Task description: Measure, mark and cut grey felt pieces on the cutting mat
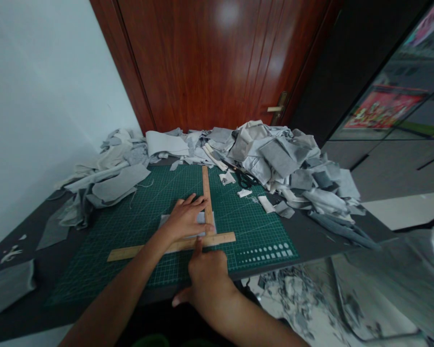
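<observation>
My left hand (185, 219) lies flat with fingers spread on a light grey piece of fabric (164, 220), its fingertips at a wooden ruler (206, 180) that runs away from me. A second wooden ruler (130, 252) lies crosswise nearer me. The two meet in a T shape; I cannot tell whether they are joined. My right hand (210, 272) has its index finger stretched onto the crosswise ruler and its thumb out to the left; its other fingers are curled and partly hidden. Under everything is a green cutting mat (130, 279) with a grid.
Heaps of grey fabric scraps (282, 159) line the back and right, with more scraps (112, 168) at left. Black scissors (244, 178) lie by the right heap. A folded grey cloth (10, 286) sits at the table's left. Scraps litter the floor (292, 299). Behind stands a wooden door (217, 62).
</observation>
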Demonstrator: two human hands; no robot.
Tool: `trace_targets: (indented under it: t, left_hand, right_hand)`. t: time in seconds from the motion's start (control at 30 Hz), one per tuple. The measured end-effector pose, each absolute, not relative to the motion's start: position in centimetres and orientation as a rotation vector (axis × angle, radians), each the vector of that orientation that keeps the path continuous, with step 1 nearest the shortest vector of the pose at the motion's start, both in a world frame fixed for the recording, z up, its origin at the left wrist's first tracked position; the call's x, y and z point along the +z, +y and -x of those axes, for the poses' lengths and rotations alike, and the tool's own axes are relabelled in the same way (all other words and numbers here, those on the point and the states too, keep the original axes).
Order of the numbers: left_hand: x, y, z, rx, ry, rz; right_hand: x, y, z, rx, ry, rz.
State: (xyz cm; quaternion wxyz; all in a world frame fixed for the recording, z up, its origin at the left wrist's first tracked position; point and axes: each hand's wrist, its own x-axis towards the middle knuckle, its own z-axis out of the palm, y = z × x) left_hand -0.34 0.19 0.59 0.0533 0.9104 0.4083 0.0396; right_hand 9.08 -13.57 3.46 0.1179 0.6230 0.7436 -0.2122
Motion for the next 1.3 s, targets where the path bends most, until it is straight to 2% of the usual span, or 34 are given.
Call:
trace_targets:
  t: [1.3]
  left_hand:
    - [1.4, 0.0, 0.22, 0.067, 1.27, -2.721]
  right_hand:
    - [3.82, -13.68, -9.14, -0.647, 2.208, -1.82]
